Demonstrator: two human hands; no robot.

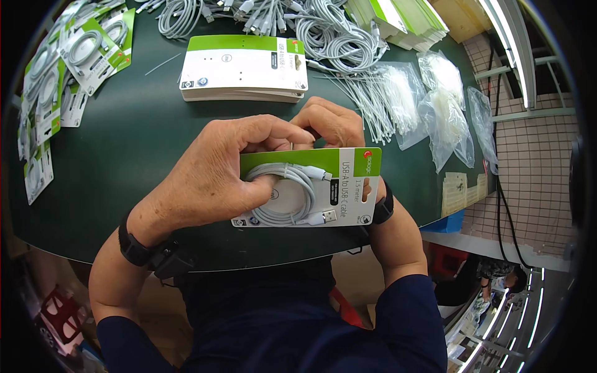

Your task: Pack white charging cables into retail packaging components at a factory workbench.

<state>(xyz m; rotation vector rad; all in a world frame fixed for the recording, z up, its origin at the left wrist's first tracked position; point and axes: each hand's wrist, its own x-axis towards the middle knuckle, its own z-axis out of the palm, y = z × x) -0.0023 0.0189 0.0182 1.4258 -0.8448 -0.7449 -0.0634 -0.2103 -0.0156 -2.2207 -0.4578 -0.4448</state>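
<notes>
Upright in front of me, a green and white hang card (349, 186) carries a coiled light grey charging cable (310, 202) on its face. My left hand (224, 168) grips the card's left side, its thumb pressed on the coil and its fingers curling over the top edge. Behind the card is my right hand (329, 121), fingers bent in close to the left fingertips. What those right fingers pinch is hidden. A stack of bare cards (245, 65) lies just beyond my hands.
Finished-looking cards with cables (87, 50) pile up at the left. Loose coiled cables (339, 37) lie along the far side. White cable ties (367, 102) and clear bags (444, 118) are at right, near more green cards (398, 22). Another person (497, 276) is at lower right.
</notes>
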